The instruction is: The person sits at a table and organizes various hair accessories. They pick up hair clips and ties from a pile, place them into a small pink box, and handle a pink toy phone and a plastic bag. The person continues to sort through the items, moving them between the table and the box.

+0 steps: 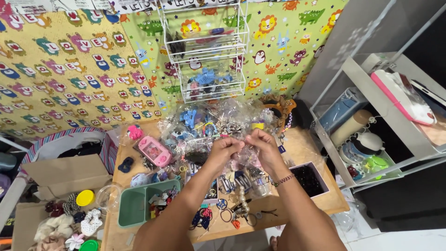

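Two bare forearms rise from the bottom edge to meet above a cluttered wooden surface (320,195). The left hand (224,149) and right hand (264,145) are close together, fingers of each pinched shut on a small clear plastic packet (245,149) held between them, over a heap of bagged hair accessories (209,123). A beaded bracelet (283,179) circles the right wrist. A pink toy console (155,151) lies to the left, a green divided tray (139,204) near the front edge, a small box of dark items (310,179) to the right.
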